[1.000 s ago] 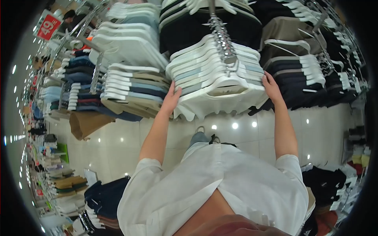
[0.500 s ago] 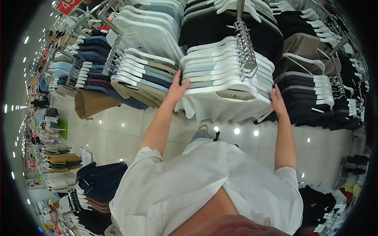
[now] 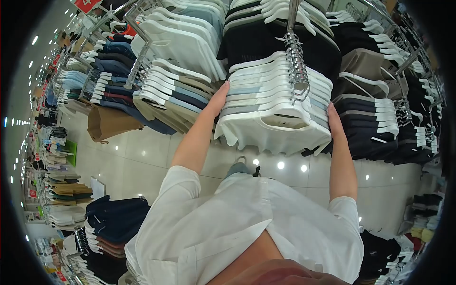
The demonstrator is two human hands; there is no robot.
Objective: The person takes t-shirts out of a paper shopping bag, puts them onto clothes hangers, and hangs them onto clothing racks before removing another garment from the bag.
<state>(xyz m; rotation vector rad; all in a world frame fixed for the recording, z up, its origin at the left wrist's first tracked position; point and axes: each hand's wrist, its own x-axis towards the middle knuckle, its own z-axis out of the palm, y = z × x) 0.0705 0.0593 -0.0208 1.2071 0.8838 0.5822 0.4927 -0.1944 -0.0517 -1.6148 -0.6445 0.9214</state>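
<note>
Shirt row (image 3: 264,132): hangs from metal rail (image 3: 294,19), between both hands; depth runs away from the body, hangers (image 3: 259,61) crosswise.
Left hand (image 3: 219,99): fingers extended, unclosed, along the row's left side.
Right hand (image 3: 335,121): likewise extended, along the right side.
Nearer hand: neither clearly.

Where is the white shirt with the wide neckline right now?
In the head view, the white shirt hangs just above and right of centre, at the near end of the metal rail, between the left hand and the right hand.
</note>
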